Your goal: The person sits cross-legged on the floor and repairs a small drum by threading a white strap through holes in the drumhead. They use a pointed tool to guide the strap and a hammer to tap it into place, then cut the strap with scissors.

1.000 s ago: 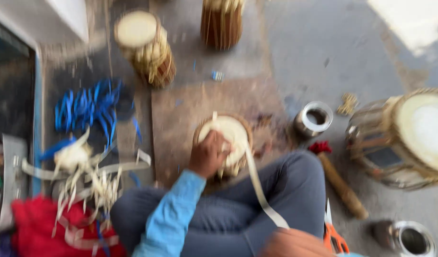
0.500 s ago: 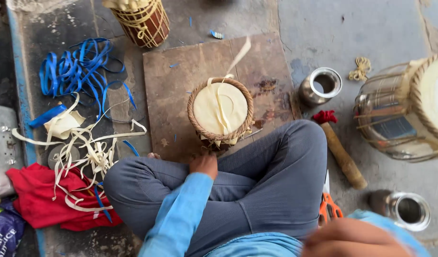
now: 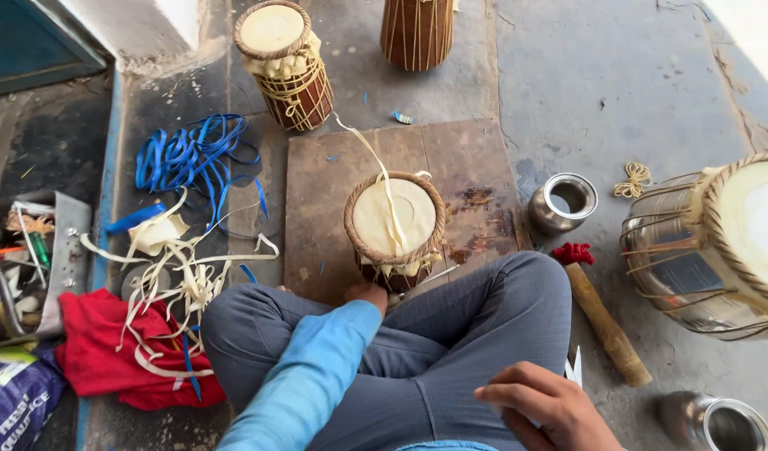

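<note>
cream-skinned drum, rope-laced, upright

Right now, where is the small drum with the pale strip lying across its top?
In the head view the small drum stands mid-frame on a wooden board, before the crossed legs, left hand at its base.

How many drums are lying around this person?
4. One small drum stands on the wooden board by the left hand, two stand on the floor beyond it, and a large metal-bodied one lies at the right edge. More may sit outside the view.
</note>
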